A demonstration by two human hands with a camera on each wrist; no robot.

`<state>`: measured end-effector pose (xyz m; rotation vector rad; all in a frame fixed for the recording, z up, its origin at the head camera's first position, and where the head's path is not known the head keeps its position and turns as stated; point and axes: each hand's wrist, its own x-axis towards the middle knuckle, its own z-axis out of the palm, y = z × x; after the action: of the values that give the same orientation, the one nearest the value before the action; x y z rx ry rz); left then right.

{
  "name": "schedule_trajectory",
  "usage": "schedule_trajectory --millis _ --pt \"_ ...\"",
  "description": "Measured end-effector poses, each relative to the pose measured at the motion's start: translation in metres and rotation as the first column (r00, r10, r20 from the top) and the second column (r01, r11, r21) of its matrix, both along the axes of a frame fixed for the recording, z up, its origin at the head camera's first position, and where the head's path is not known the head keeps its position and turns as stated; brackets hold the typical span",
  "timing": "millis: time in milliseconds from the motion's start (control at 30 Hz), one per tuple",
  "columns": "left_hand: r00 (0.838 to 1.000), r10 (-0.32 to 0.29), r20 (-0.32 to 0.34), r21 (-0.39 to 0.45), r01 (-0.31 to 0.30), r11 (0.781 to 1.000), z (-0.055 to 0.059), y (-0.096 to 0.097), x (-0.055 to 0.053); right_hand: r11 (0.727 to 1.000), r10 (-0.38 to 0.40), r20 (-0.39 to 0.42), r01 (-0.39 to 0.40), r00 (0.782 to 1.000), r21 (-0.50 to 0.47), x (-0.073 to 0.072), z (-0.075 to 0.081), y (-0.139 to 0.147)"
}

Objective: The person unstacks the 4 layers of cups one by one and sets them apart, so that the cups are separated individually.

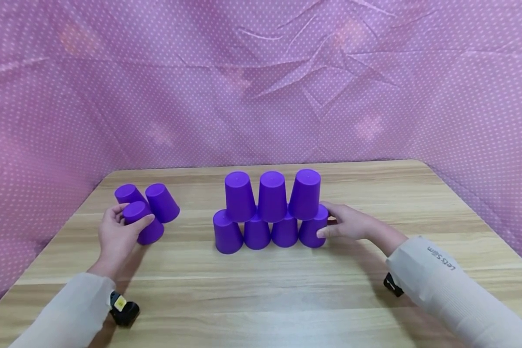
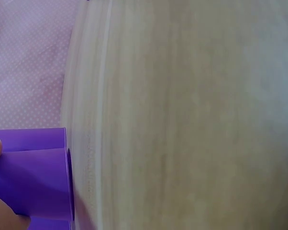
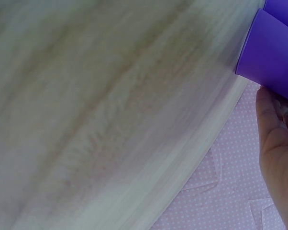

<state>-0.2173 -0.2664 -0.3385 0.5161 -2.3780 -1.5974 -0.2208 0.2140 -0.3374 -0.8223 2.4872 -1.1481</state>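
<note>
Upside-down purple cups stand in two groups on the table. At the left, my left hand (image 1: 118, 234) grips the front cup (image 1: 150, 231) of a group of three, thumb on its near side and fingers round the far left. That cup (image 2: 34, 184) shows sideways in the left wrist view. My right hand (image 1: 345, 222) holds the rightmost bottom cup (image 1: 311, 232) of a two-level stack, thumb on its front and the other fingers partly hidden behind. In the right wrist view the hand (image 3: 278, 143) is beside a purple cup (image 3: 268, 55).
Three cups, among them a middle one (image 1: 272, 195), form the stack's upper row over the gaps of the lower row. Two other cups, one at the back left (image 1: 128, 192) and one at right (image 1: 163, 203), stand by the left hand. Pink dotted cloth (image 1: 261, 116) surrounds the wooden table (image 1: 261, 299).
</note>
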Motion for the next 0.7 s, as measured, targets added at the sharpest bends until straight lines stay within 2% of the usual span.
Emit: schedule_trajectory --millis 267,700 --pt "1.0 -0.015 -0.013 0.0 0.015 1.0 -0.0013 0.0015 -0.0002 1.0 -0.002 -0.001 0.002 1.0 -0.014 0.0005 -0.0011 0.0009" --pt "1.0 -0.019 0.004 -0.021 0.019 1.0 -0.0051 -0.0012 0.0012 1.0 0.001 -0.002 -0.001 1.0 -0.015 0.0007 -0.0025 0.0003"
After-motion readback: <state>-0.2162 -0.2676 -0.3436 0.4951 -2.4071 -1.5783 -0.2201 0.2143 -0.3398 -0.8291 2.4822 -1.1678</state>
